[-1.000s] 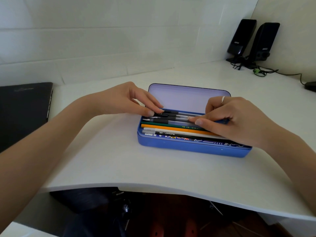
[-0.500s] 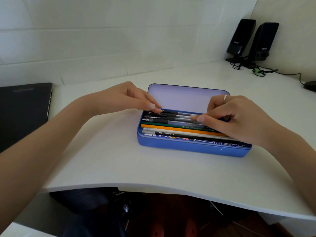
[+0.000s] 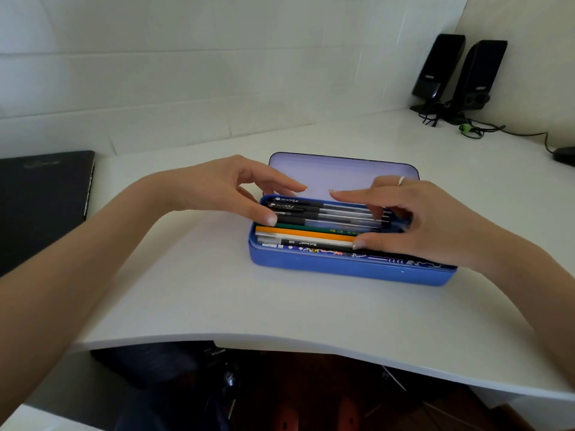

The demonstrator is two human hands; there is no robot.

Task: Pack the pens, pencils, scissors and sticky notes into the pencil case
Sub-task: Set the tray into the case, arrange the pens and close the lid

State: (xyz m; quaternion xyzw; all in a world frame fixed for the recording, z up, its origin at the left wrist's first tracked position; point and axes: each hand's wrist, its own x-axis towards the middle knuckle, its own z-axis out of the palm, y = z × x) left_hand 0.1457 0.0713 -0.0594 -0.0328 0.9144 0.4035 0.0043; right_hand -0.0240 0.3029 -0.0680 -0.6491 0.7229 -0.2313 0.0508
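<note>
A blue pencil case (image 3: 348,269) lies open on the white desk, its pale lid (image 3: 336,172) tilted back. Inside lie several black pens (image 3: 326,213) at the back, then a green pencil (image 3: 314,228), an orange pencil (image 3: 308,233), a white one and a black one at the front. My left hand (image 3: 224,188) hovers over the case's left end, fingers spread, thumb tip on the pens. My right hand (image 3: 429,219) rests over the right half, fingers apart, thumb on the front pencils. Neither hand grips anything. No scissors or sticky notes are visible.
A closed black laptop (image 3: 43,200) lies at the left. Two black speakers (image 3: 460,76) with cables stand in the back right corner, and a dark mouse (image 3: 564,155) sits at the right edge. The desk's curved front edge (image 3: 280,340) is close to me.
Both hands have lifted their fingers off the pens and spread them. The pens now lie side by side at the back of the case.
</note>
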